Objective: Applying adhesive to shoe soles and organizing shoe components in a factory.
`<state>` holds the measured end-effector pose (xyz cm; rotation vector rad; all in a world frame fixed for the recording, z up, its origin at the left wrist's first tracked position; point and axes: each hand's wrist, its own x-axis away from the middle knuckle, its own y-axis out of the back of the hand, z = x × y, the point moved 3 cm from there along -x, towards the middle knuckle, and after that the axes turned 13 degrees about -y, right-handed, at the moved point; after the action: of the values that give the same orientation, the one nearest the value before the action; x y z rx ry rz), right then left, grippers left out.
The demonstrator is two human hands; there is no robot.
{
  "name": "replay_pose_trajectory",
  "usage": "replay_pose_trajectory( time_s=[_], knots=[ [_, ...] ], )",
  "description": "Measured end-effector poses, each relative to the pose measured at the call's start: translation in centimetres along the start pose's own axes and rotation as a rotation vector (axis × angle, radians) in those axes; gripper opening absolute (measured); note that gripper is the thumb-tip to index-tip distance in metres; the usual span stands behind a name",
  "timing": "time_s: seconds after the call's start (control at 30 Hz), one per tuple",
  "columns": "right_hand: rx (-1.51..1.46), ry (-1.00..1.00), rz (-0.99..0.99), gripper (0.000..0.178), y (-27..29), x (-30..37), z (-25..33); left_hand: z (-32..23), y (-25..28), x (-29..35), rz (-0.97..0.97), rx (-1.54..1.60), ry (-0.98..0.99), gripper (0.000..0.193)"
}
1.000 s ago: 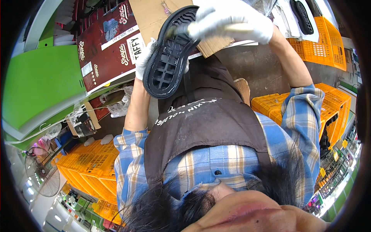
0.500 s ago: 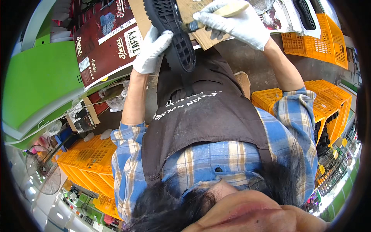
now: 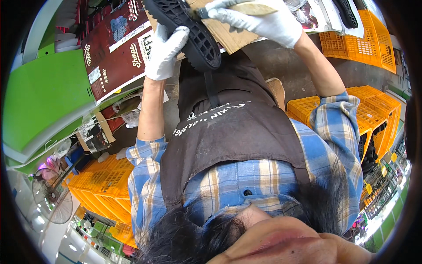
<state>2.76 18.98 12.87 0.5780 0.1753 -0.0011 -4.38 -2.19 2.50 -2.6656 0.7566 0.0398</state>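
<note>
At the top of the view I hold a black shoe sole [image 3: 203, 46], its open lattice side facing up. My left hand [image 3: 161, 55], in a white glove, grips its left edge, thumb lying over the rim. My right hand [image 3: 274, 27], gloved too, is closed around the pale handle of a brush [image 3: 254, 8]. The brush's dark head reaches the sole's right edge near the upper border; whether the bristles touch it I cannot tell. Under the sole's right side lies brown cardboard [image 3: 231, 36].
Left of my hands lies a maroon printed cardboard sheet [image 3: 99, 57] beside a green machine housing [image 3: 48, 94]. Another black sole [image 3: 346, 14] rests at the far right. Orange crates [image 3: 358, 46] stand on the right, with more orange crates [image 3: 103, 178] and a fan [image 3: 52, 198] at lower left.
The sole has shifted up and left and now slants more. My right hand has moved the brush left and up along it, while my left hand keeps its grip.
</note>
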Motion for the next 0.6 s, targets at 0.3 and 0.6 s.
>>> replay_pose_trajectory(
  time_s=[0.3,0.6],
  knots=[
    [0.005,-0.189,0.175,0.018,0.2,0.6,-1.3,0.3,3.6,-0.8,0.055,0.059,-0.126,0.040],
    [-0.183,-0.535,0.094,0.019,-0.5,0.0,-1.5,-2.3,-0.9,0.6,0.385,-1.208,-0.716,0.057]
  ],
)
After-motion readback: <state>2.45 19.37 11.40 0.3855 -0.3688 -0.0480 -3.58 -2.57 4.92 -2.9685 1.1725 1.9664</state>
